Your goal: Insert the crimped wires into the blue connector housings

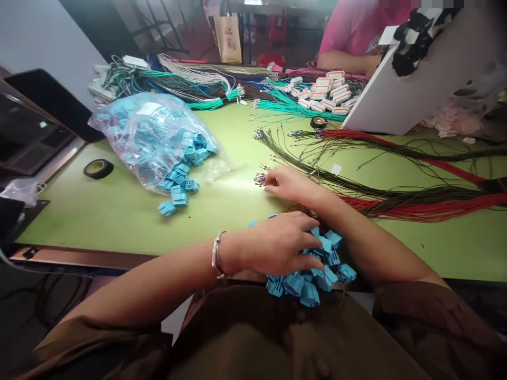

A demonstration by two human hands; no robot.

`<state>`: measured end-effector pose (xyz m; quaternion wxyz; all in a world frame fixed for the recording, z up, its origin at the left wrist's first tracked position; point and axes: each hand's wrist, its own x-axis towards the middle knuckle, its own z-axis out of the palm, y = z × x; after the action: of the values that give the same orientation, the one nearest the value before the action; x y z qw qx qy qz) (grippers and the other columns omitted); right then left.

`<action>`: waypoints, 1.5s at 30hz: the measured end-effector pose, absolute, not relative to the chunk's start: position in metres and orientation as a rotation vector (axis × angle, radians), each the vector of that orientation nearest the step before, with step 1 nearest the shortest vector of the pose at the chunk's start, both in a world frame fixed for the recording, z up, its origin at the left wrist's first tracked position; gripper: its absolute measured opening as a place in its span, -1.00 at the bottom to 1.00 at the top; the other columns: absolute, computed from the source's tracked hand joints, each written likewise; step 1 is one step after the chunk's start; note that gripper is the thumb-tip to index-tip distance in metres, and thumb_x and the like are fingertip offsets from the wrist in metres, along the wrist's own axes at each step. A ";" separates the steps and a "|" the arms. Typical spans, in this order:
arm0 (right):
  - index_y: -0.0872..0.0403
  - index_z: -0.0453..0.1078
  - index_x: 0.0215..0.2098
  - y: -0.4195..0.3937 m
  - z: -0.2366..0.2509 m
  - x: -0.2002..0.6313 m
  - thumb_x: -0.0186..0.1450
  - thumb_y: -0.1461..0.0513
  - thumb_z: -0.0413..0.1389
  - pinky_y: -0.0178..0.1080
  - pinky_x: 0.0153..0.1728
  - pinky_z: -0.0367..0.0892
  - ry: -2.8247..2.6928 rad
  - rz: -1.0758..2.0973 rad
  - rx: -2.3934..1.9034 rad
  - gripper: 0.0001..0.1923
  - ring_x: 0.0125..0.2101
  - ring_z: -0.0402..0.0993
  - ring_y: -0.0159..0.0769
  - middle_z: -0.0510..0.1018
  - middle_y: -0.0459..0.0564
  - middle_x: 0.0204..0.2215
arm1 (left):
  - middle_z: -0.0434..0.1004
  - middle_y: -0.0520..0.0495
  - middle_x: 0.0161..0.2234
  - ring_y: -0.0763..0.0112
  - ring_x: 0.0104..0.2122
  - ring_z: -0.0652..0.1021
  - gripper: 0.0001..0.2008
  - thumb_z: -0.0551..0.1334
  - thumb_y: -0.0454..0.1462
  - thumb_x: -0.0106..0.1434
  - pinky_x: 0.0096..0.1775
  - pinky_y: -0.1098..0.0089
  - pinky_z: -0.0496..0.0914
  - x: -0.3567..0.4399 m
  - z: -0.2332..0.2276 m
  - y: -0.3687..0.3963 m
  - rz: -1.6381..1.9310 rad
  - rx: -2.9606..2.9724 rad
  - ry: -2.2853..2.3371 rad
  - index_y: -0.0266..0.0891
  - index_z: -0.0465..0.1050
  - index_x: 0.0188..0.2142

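- Far out to the left of our left hand (pixel 273 245) a roll of black tape (pixel 98 168) lies flat on the green bench (pixel 119 211), and nearer in, a clear plastic bag of blue plastic connector housings (pixel 154 137) spills a few onto the surface.
- Our left hand lies palm down, fingers spread and loosely curled over the heap of loose blue housings (pixel 317 274) at the bench's near edge; whether it grips one we cannot tell.
- Just beyond it our right hand (pixel 291 184) pinches the terminal ends of a bundle of thin dark wires (pixel 356 184), fingers nearly closed.
- The heap overhangs the edge by our lap, so a nudge could drop housings; the dark and red wires (pixel 428 208) right of our hands could tangle.
- Beyond, teal wires, white connectors, a white board, and a person in pink across the bench.
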<state>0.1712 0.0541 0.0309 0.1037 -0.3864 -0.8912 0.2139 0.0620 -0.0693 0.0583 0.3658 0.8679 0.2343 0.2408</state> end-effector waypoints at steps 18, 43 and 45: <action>0.20 0.45 -0.14 0.036 0.005 0.165 0.39 0.23 -0.04 -0.20 -0.20 0.24 -2.646 0.232 -1.331 -0.73 -0.15 0.49 -0.10 0.58 0.26 -0.15 | 0.52 0.01 -0.47 0.39 -0.47 0.43 -0.71 0.33 -0.33 0.05 -0.27 0.40 0.31 -0.126 0.007 -0.124 1.040 1.444 2.292 -0.20 0.62 -0.19; 0.16 0.48 -0.57 0.046 0.005 0.170 0.05 0.22 0.11 -0.34 -0.44 0.15 -1.721 1.296 -1.069 -0.83 -0.54 0.23 -0.47 0.41 -0.16 -0.65 | 0.62 -0.15 -0.26 0.45 -0.27 0.61 -0.82 0.33 -0.39 0.17 -0.14 0.46 0.50 -0.006 0.004 -0.002 1.232 0.574 0.953 -0.34 0.55 -0.19; 0.16 0.48 -0.60 0.046 0.007 0.171 0.06 0.19 0.11 -0.34 -0.49 0.06 -1.781 1.298 -1.085 -0.80 -0.57 0.14 -0.48 0.33 -0.18 -0.70 | 0.63 -0.13 -0.26 0.50 -0.33 0.60 -0.77 0.33 -0.37 0.19 -0.20 0.49 0.50 -0.011 0.002 -0.002 1.213 0.584 0.942 -0.30 0.56 -0.13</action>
<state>0.1710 0.0462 0.0071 0.3357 -0.4162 -0.6829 0.4977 -0.0109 -0.0019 0.0019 0.6811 0.2604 0.4197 0.5404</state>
